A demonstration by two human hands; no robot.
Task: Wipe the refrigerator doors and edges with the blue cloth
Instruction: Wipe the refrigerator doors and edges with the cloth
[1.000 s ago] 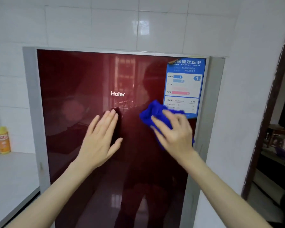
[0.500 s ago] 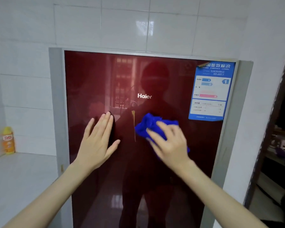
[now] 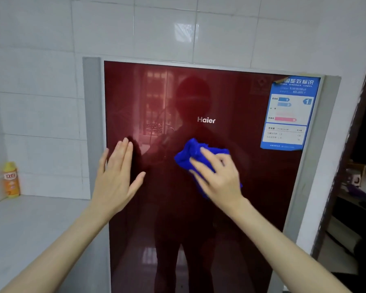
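A glossy dark red refrigerator door [image 3: 251, 187] with a grey frame fills the middle of the head view. My right hand [image 3: 218, 176] presses a bunched blue cloth [image 3: 190, 154] flat against the door below the white brand lettering; its fingers lie straight over the cloth. My left hand [image 3: 116, 176] rests flat on the door's left part, fingers straight and together, thumb spread. A blue energy label [image 3: 290, 113] is stuck in the door's upper right corner, its top corner peeling.
A white counter [image 3: 30, 229] runs to the left of the refrigerator, with a yellow bottle [image 3: 11, 179] by the tiled wall. On the right is a white wall edge [image 3: 334, 166], then a dark doorway with furniture beyond.
My right hand and the cloth have slid left across the door, away from the energy label. My view has turned left, so the refrigerator sits further right. My left hand stays flat on the door.
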